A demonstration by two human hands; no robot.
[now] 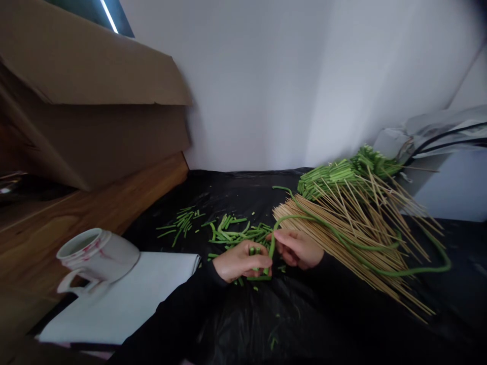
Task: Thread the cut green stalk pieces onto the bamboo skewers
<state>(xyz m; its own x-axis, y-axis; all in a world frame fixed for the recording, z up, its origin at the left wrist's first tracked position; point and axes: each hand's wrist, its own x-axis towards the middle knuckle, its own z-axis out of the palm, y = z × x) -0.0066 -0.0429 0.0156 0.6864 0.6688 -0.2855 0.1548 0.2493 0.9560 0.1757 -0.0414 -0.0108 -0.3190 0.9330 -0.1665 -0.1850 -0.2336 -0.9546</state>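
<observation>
A long, curling garlic scape (338, 230) runs from between my hands out over the bamboo skewers (353, 233). My left hand (243, 261) is closed around several short cut pieces, with the near end of the long scape beside them. The fingers of my right hand (299, 247) are closed on that scape, close to its end; its fingertips are partly hidden. Beneath and behind my hands lie many loose cut scape pieces (232, 230). To the right of them are the skewers, in a loose heap.
Bundled green pieces (335, 175) lie behind the skewers. A black plastic sheet (243, 192) covers the work surface. At the left a white mug (102, 253) rests on a white pad (133, 294). A cardboard box (114, 111) stands behind; a white wall closes the back.
</observation>
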